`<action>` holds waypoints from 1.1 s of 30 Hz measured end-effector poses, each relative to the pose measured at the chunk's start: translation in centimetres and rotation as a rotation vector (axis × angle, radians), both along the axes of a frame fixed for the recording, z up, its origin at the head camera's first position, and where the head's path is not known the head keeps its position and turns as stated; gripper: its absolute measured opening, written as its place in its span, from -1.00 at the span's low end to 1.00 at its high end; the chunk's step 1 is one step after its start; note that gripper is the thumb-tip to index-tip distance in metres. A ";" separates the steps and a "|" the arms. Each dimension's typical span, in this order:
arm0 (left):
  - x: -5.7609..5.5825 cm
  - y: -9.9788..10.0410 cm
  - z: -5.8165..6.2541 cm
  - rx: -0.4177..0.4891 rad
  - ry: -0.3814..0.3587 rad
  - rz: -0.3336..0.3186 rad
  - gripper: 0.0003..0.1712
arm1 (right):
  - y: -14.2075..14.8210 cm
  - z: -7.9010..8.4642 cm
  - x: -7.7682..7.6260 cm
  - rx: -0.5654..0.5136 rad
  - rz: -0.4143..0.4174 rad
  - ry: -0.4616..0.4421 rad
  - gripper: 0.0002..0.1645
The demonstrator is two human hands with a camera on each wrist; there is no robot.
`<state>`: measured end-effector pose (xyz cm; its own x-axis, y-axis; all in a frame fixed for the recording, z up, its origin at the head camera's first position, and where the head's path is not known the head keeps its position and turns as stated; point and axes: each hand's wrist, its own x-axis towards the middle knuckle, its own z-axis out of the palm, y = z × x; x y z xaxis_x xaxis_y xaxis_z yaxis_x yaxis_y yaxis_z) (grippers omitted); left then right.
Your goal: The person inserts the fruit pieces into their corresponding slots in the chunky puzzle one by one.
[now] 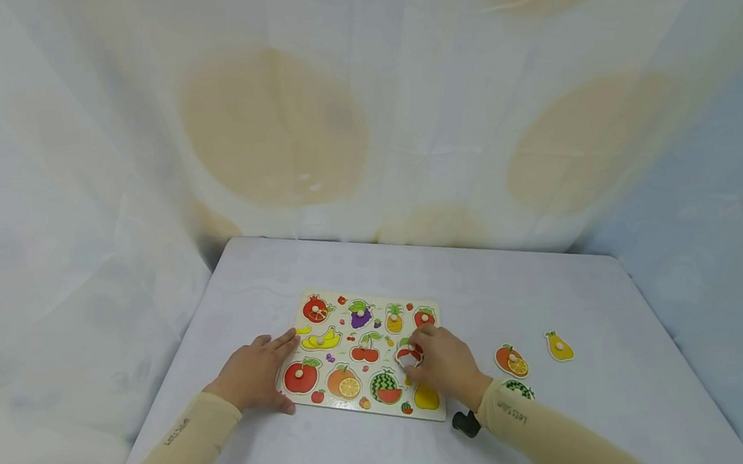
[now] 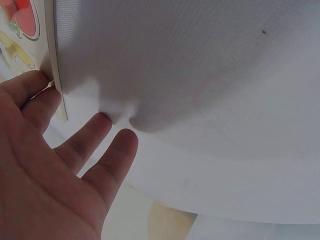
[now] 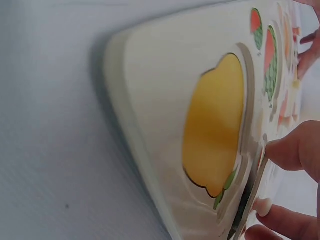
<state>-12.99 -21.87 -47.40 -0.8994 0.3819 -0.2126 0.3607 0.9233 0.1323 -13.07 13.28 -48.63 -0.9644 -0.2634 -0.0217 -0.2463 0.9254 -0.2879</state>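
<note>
A pale wooden fruit puzzle board (image 1: 337, 358) lies on the table with several fruit pieces fitted into it. My left hand (image 1: 257, 375) rests along its left side, fingers outstretched; in the left wrist view, fingertips (image 2: 42, 82) touch the board's edge. At the right side, my right hand (image 1: 446, 366) pinches a knobbed puzzle piece (image 3: 254, 187) tilted over the board. That piece appears nearly edge-on in the right wrist view, so its picture is hidden there. Close beside it is a yellow fruit-shaped recess (image 3: 215, 130) in the board's corner.
Right of the board lie an orange piece (image 1: 511, 361), a yellow pear piece (image 1: 559, 347) and a watermelon piece (image 1: 519, 389) partly covered by the right sleeve. A small black object (image 1: 466, 423) shows beside the right wrist. Draped cloth (image 1: 364, 119) surrounds the table.
</note>
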 end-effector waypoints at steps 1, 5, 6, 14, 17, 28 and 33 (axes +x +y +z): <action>0.0 0.0 0.0 0.000 0.000 -0.001 0.40 | 0.0 -0.1 0.1 0.004 0.004 0.006 -0.40; 0.0 0.0 0.1 -0.003 0.001 -0.003 0.40 | -0.2 -0.2 0.2 0.017 0.025 0.025 -0.40; 0.0 0.0 0.1 -0.004 0.001 -0.003 0.40 | -0.2 -0.2 0.3 0.021 0.027 0.027 -0.40; 0.0 0.0 0.0 -0.009 -0.003 0.003 0.40 | -0.3 0.0 0.7 0.043 0.032 0.042 -0.36; 0.0 0.0 0.0 -0.005 -0.005 0.006 0.40 | -0.3 -0.2 0.7 0.052 0.032 0.044 -0.35; 0.0 0.1 0.2 -0.013 -0.011 0.008 0.40 | -0.1 -0.3 0.6 0.048 0.032 0.060 -0.45; 0.0 0.1 0.2 -0.017 -0.002 -0.001 0.40 | 0.1 -0.3 0.6 0.044 0.042 0.064 -0.44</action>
<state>-12.97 -21.81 -47.17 -0.8986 0.3789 -0.2211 0.3612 0.9251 0.1174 -12.47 13.38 -48.95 -0.9522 -0.3042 0.0273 -0.3022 0.9251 -0.2301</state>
